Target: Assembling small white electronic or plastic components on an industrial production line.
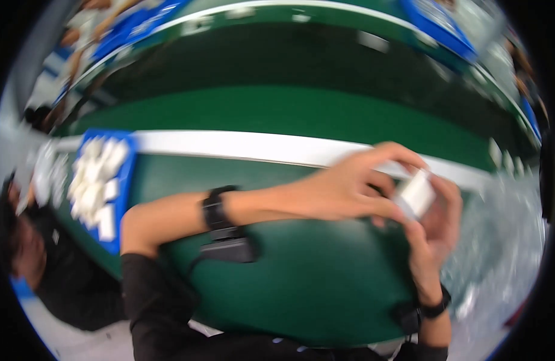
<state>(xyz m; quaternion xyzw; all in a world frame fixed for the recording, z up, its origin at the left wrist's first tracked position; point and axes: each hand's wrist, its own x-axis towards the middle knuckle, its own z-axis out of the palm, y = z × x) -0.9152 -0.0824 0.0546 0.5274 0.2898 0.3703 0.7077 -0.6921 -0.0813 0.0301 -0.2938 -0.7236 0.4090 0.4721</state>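
Note:
Both of my hands meet over the right side of the green table, around a small white box-shaped piece (417,194). My left hand (353,185) comes across from the left, its thumb and fingers closed on the near-left side and top of the piece. From the lower right, my right hand (440,219) cups the piece's other side, its thumb below and its fingers behind. The piece is tilted and raised above the table. Motion blur hides its fine detail. Dark bands with small black devices circle both wrists.
A blue tray (132,174) heaped with white pieces lies at the left. Crumpled clear plastic bags (494,240) cover the right side. Beyond a white rail (229,144) runs a green and dark belt surface (277,108). A person in dark clothing sits at the left.

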